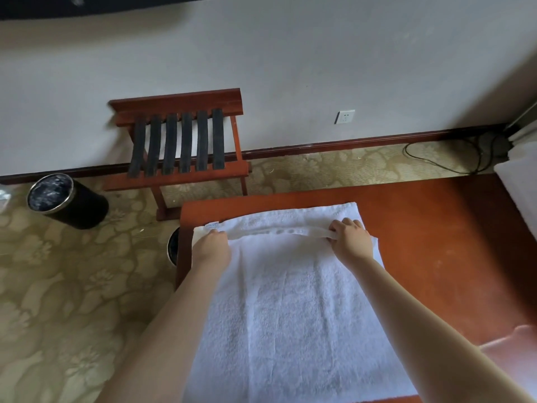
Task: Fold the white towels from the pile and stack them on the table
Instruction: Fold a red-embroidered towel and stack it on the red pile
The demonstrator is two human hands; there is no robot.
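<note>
— Question one: where is the white towel (290,309) lying?
— It is lying flat on the red-brown surface (436,228), filling the lower middle of the frame, with its near end running off the bottom edge.
— And what are the hands doing?
— The left grip (211,247) is holding the woven hem at its left end, just below a small label (211,225). The right grip (353,238) is curling round the same hem at its right end. The hem is stretching between them over a lower layer that is showing beyond it.
— Anything standing around?
— A wooden luggage rack (180,141) is standing against the wall at upper left. A black waste bin (68,200) is sitting on the patterned carpet (58,286) at the left, and a dark cable (444,158) is trailing at upper right.
</note>
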